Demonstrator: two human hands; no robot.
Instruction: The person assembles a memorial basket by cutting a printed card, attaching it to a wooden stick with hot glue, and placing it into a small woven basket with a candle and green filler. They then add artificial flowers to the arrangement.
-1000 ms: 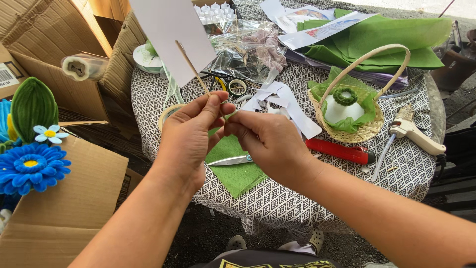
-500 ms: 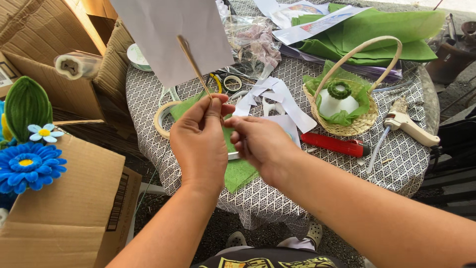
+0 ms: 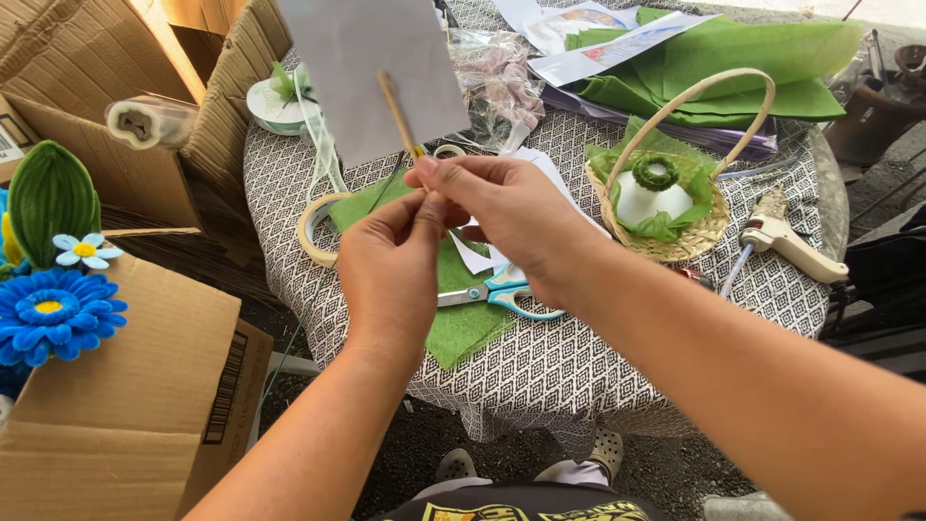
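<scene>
Left hand (image 3: 391, 275) and right hand (image 3: 506, 212) are both pinching a thin wooden stick (image 3: 397, 114) above the patterned table (image 3: 579, 357); scissors (image 3: 502, 289) are lying just beneath

my left hand (image 3: 391, 275) and right hand (image 3: 511, 217) have lifted off the green felt (image 3: 463, 323), carrying the wooden stick (image 3: 400, 121) higher. the scissors (image 3: 502, 294) now show beneath them, and the red tool is mostly hidden behind my right forearm.

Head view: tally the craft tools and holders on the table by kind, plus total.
Scissors: 1
Glue gun: 1
Tape roll: 1
Ribbon spool: 1
Wicker basket: 1
Total: 5
</scene>
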